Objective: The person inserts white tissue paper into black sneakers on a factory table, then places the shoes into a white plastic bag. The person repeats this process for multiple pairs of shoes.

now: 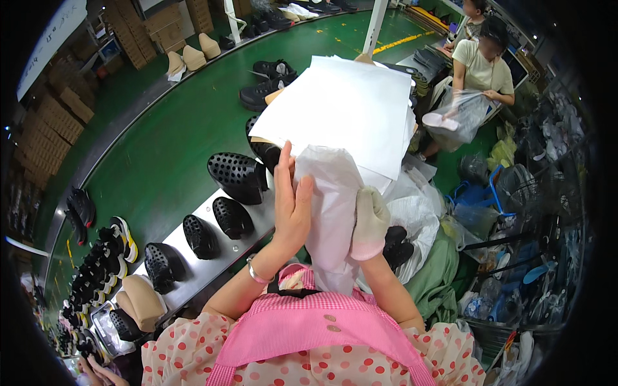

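One flat left hand (293, 207) touches white wrapping (329, 204); right hand (371, 225) clasps it.

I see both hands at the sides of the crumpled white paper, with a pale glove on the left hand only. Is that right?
Not quite: the head view shows the pale glove on the right hand, while the left hand is bare. Both are at the sides of the crumpled white paper.

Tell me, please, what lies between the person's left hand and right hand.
In the head view, a long white paper-like bundle lies between the left hand and the gloved right hand.
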Motion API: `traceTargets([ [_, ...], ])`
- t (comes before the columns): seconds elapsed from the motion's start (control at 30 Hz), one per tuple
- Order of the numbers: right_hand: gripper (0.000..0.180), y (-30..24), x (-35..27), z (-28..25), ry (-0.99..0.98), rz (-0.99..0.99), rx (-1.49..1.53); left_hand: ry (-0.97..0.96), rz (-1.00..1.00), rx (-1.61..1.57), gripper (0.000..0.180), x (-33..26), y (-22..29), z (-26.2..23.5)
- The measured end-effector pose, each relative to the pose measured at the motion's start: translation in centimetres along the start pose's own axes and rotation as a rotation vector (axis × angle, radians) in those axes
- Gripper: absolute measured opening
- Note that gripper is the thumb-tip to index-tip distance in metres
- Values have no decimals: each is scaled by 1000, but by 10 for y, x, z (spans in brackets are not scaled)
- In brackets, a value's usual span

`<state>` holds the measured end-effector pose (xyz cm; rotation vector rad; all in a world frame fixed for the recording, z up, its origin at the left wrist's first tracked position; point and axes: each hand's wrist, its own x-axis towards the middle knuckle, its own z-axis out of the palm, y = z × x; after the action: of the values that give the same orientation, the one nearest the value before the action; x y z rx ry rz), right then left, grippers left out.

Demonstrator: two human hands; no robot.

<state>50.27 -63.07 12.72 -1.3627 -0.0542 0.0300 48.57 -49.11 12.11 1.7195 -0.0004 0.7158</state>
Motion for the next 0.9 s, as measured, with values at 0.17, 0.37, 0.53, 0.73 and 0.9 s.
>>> traceTargets([
  [0.17,15,-9,10,0,109,-143,-71,156,168,437,65,-10,-3,-4],
  [0.37,10,-10,1,10,124,-287,-284,-57,81,73,49,-20,4,-1],
  [0.53,11,-6,-5,13,32,-280,-173,-131,-344,-536,47,-28,-15,5],
  [0.73,25,-11,5,3,2,-101,4,-218,-475,-879,56,-21,-22,-1],
  [0.9,21,-18,11,4,-70,-4,136,-200,-559,-998,48,-28,-16,-12],
])
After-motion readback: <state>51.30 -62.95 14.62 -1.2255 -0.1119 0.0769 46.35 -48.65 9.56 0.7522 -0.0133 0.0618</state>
